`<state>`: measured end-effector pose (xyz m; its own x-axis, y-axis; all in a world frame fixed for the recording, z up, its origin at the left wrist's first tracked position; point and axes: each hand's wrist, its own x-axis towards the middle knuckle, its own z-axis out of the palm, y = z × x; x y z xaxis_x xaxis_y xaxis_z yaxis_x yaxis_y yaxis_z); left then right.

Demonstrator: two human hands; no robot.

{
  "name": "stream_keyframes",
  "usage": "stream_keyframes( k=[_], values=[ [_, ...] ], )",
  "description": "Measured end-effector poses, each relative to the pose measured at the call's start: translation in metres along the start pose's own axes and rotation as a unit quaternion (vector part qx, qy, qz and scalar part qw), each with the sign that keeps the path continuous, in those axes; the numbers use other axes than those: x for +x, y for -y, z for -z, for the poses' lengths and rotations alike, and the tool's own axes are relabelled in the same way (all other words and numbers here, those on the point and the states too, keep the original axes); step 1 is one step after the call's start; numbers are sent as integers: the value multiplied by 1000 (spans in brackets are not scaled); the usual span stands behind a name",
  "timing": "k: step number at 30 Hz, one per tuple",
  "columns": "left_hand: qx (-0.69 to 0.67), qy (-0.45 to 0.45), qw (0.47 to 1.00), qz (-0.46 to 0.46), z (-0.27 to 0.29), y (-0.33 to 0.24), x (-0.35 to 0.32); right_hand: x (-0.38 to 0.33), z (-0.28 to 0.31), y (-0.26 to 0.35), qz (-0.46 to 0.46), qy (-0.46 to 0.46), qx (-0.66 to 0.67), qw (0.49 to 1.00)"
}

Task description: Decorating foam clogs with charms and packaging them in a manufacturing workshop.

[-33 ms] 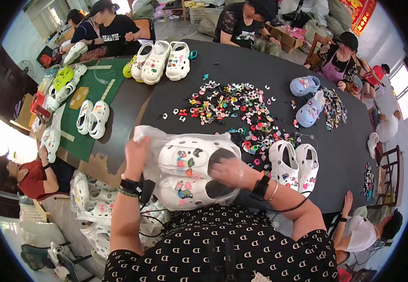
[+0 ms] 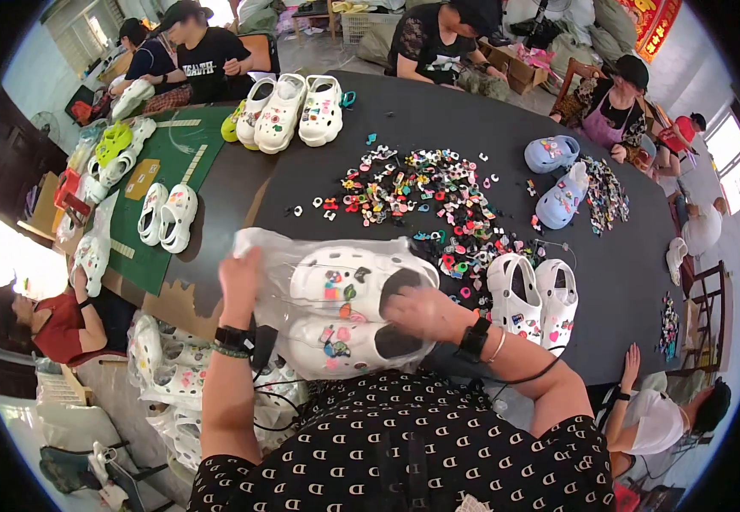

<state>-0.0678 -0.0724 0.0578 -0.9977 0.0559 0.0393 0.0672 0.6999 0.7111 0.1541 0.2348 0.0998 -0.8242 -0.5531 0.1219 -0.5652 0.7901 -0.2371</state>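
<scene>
A pair of white clogs (image 2: 337, 275) with colourful charms lies side by side in front of me, toes to the left, inside a clear plastic bag (image 2: 278, 256). My left hand (image 2: 240, 275) is closed on the bag's left edge, beyond the toes. At the heel end, my right hand (image 2: 423, 312) is slightly blurred, its fingers curled at the upper clog's foot opening. Just right of it stand two more white clogs (image 2: 515, 297) with charms, heels toward the far side.
Loose shoe charms (image 2: 421, 189) lie heaped mid-table. Blue clogs (image 2: 562, 200) stand at the far right, more white clogs (image 2: 280, 115) at the far left. Bagged clogs (image 2: 169, 367) are piled low on my left. Several people work around the table; one person's hand (image 2: 632, 365) rests at the right edge.
My left hand has moved a little left and down with the bag's edge, stretching the plastic past the toes. The clogs and my right hand have barely shifted.
</scene>
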Motion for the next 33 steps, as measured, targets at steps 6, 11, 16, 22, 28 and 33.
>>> stream_keyframes(
  k=[6,11,16,22,28,33],
  values=[
    [-229,-45,972,33,44,1,3,-27,-10,-22,-135,-37,46,989],
    [-180,-89,979,37,65,1,-1,-19,2,-19,-105,-45,66,991],
    [-46,-199,975,-87,69,-9,-7,-13,14,-9,-122,-51,76,988],
    [154,-242,956,-67,118,57,18,-34,30,-17,-148,22,62,987],
    [-264,-349,899,-15,222,164,24,-62,5,-20,-301,-35,46,952],
    [-266,-424,865,37,164,16,-9,-1,-20,-1,-368,-116,47,921]
  ],
)
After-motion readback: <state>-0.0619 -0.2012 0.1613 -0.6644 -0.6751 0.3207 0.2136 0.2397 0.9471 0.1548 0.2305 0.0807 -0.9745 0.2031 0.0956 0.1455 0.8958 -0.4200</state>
